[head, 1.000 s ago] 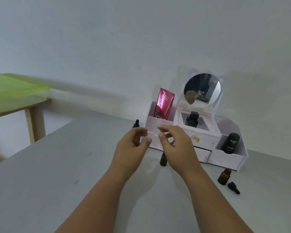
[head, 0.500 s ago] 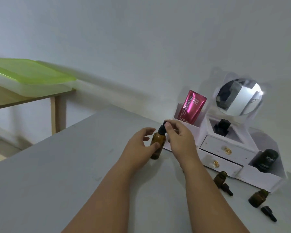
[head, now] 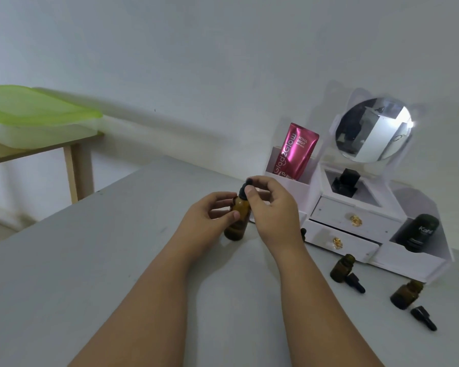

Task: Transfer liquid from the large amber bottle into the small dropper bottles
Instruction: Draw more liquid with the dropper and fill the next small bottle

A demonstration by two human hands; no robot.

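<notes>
The large amber bottle stands upright on the grey table. My left hand grips its body from the left. My right hand pinches its black dropper cap at the top. Two small amber dropper bottles stand open at the right, each with a black dropper cap lying beside it. Another black dropper tip peeks out behind my right wrist.
A white organiser with drawers stands at the back right, holding a round mirror, a pink tube and a dark Kahf bottle. A wooden side table with a green-lidded box is at far left.
My hands closed on the large amber bottle, left on the body and right on the cap. The view has swung left, shifting the organiser rightwards.
</notes>
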